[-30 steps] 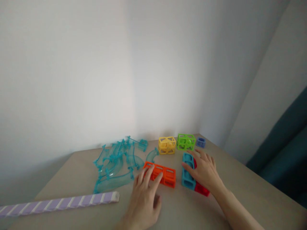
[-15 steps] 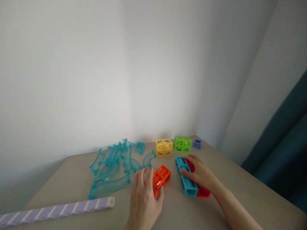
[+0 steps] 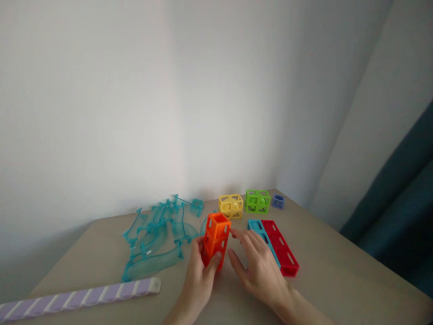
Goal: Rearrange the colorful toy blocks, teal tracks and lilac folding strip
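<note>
My left hand (image 3: pixel 200 275) is wrapped round an orange block frame (image 3: pixel 216 237), which stands upright with its open square end facing up. Just to its right is my right hand (image 3: pixel 259 268), fingers apart, the index fingertip close to the orange frame's upper edge; whether it touches cannot be told. Behind and beside that hand, a light blue frame (image 3: pixel 257 227) and a red frame (image 3: pixel 280 246) lie side by side on the table, the blue one partly covered by the hand.
Clear teal track pieces (image 3: pixel 154 241) are piled left of centre. Yellow (image 3: pixel 231 206), green (image 3: pixel 257 201) and small blue (image 3: pixel 278 201) frames line the back of the table (image 3: pixel 320 253). A purple-and-white striped strip (image 3: pixel 81 299) lies front left. A dark curtain (image 3: pixel 402 216) hangs at right.
My left hand has picked up the orange frame and turned it upright. My right hand has let go of the blue and red frames and moved left towards the orange one.
</note>
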Demonstrator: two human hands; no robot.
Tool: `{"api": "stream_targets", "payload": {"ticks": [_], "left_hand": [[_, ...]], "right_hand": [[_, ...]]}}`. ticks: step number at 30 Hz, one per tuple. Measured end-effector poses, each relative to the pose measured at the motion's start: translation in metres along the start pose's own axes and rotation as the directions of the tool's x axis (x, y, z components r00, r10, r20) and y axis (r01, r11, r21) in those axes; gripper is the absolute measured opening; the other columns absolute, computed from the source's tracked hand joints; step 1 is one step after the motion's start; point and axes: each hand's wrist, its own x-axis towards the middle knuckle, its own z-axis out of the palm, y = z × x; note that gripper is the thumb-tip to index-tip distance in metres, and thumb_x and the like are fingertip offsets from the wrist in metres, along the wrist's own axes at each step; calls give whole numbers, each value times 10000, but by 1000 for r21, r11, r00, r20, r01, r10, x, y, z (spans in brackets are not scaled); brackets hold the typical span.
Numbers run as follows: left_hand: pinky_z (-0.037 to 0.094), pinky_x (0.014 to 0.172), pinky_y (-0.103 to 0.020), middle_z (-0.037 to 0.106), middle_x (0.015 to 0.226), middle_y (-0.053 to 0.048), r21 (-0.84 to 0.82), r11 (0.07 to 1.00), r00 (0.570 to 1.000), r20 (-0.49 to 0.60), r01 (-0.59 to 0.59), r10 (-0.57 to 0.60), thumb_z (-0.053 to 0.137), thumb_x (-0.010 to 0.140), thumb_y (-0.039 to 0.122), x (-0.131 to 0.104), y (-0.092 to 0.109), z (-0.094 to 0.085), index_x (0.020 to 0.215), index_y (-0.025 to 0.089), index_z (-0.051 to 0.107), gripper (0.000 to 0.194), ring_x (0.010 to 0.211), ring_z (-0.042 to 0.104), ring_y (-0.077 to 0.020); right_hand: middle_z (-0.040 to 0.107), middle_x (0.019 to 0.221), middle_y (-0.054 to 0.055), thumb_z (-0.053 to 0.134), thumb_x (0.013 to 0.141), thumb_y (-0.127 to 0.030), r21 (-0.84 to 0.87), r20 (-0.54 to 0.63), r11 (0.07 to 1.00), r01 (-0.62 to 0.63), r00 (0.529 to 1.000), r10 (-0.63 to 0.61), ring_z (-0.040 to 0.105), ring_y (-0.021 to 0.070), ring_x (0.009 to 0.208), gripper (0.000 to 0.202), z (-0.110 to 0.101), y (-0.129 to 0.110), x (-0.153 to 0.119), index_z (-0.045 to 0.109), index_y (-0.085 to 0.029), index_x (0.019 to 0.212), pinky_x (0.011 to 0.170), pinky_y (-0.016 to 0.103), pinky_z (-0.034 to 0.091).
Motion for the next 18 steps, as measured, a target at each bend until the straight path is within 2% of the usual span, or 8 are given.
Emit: {"api": "stream_targets", "payload": {"ticks": [3,6,9,11,14,16,18], "left_hand": [[476,911,-377,635,1144,-134,41,999,999,34,-8,6,580,849,305,2,-2,1,1156,175,430,365,1040,622,-225],[469,911,-387,648,1110,-113,176,984,994,108,2,-21,620,796,229,1,3,1,1144,178,479,379,1017,625,-230],[467,904,-399,659,1082,-102,286,958,987,156,1,-48,655,759,207,-1,5,1,1119,182,524,384,993,630,-240],[467,901,-417,665,1072,-99,350,937,992,126,-18,-28,698,724,213,-1,0,2,1120,186,533,430,992,630,-255],[470,890,-439,662,1071,-115,499,863,997,44,-75,61,785,643,251,1,-9,6,1166,170,520,592,1013,620,-290],[478,865,-436,658,1043,-130,612,783,992,24,-114,125,803,632,301,4,-11,12,1155,143,521,615,1008,616,-307],[488,828,-422,656,989,-136,698,703,988,41,-137,152,789,655,351,10,-8,22,1092,123,537,553,974,621,-312]], "right_hand": [[672,963,93,530,869,-182,-62,37,998,-22,999,24,604,250,880,321,10,0,-1,517,-183,1191,784,384,440],[690,879,59,501,874,-150,-223,8,970,-92,995,96,607,243,858,230,6,12,1,588,-215,1078,833,423,381],[671,1002,96,544,846,-217,-434,-75,869,-238,971,229,569,297,976,238,-4,27,3,616,-227,1073,924,499,323],[622,1102,156,612,793,-345,-544,-118,760,-357,928,352,543,353,1026,383,-9,36,4,606,-200,1147,949,549,305],[564,1140,233,610,756,-489,-580,-89,645,-498,825,558,551,411,1034,616,-13,49,4,548,-148,1265,871,556,377],[561,1122,249,561,781,-503,-552,-23,622,-556,755,655,582,415,1006,661,-13,55,3,489,-141,1330,790,513,431],[577,1083,244,540,792,-478,-523,41,626,-578,716,697,615,399,961,656,-13,60,2,459,-143,1349,749,476,455]]}}
